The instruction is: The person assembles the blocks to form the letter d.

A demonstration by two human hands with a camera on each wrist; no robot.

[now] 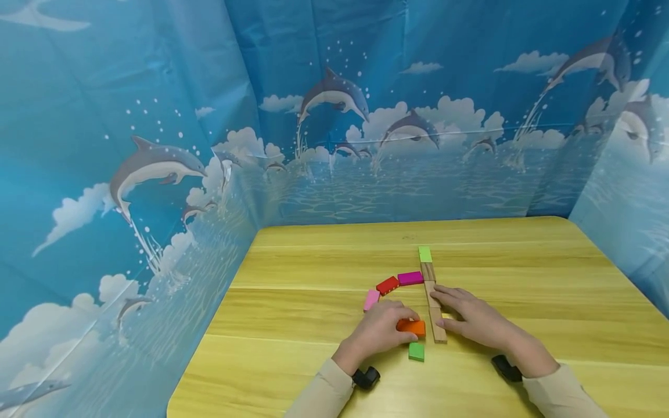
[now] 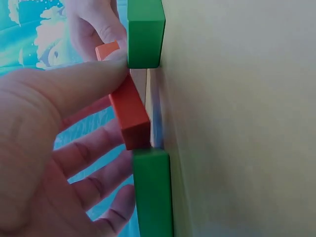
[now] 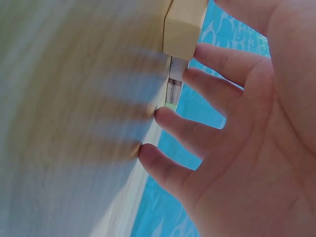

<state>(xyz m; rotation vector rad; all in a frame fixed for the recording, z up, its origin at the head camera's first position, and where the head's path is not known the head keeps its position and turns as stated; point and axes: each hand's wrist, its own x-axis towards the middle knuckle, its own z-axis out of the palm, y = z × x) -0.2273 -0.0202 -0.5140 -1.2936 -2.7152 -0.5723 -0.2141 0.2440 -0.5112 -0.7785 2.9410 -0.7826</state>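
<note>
My left hand (image 1: 380, 330) pinches an orange block (image 1: 413, 328) between thumb and fingers, just left of a column of plain wooden blocks (image 1: 438, 326). The block looks red-orange (image 2: 129, 111) in the left wrist view, tilted between two green blocks. One green block (image 1: 416, 352) lies just below it in the head view; the other green block (image 2: 152, 192) is hidden there behind my left hand. My right hand (image 1: 478, 319) has its fingers extended, with fingertips (image 3: 197, 52) along the right side of the wooden column.
A magenta block (image 1: 410, 278), a red block (image 1: 388, 285) and a pink block (image 1: 371, 300) curve leftward from the column. Beyond the bare wood, a darker wooden block (image 1: 427, 271) and a light green block (image 1: 425, 254) top it. A dolphin-print curtain (image 1: 334, 174) stands behind the yellow table (image 1: 522, 261).
</note>
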